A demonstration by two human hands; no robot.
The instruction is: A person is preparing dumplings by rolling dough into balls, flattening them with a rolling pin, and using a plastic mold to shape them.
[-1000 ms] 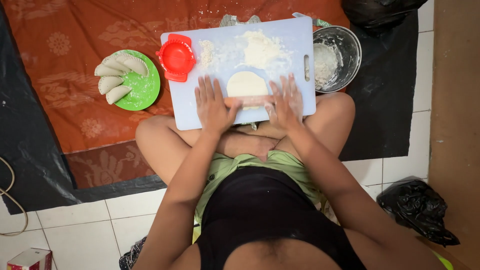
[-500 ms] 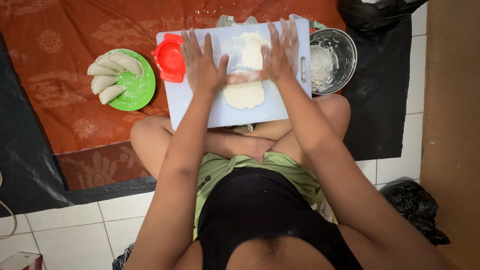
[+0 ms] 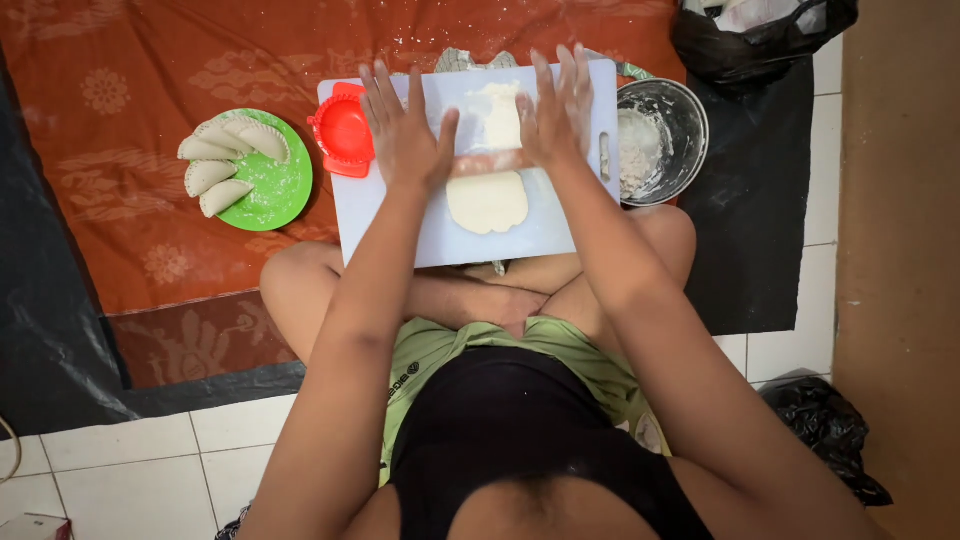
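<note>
We press our left hand (image 3: pixel 405 130) and right hand (image 3: pixel 555 105) flat, fingers spread, on a rolling pin (image 3: pixel 490 162) that lies across the oval sheet of dough (image 3: pixel 487 195) on the white cutting board (image 3: pixel 400 230) over our crossed legs. Left of the board sit a red dumpling press (image 3: pixel 342 130) and a green plate (image 3: pixel 275 195) with what look like four folded dumplings (image 3: pixel 225 165), and a metal bowl (image 3: pixel 675 125) of flour touches the board's right edge

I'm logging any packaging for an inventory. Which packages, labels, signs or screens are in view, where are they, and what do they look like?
Small box: bottom left corner on the tiled floor, mostly cut off, white and red.
Black plastic bag: top right, past the metal bowl, open, pale contents inside.
Black plastic bag: right on the floor tiles, crumpled.
No signs or screens show.
</note>
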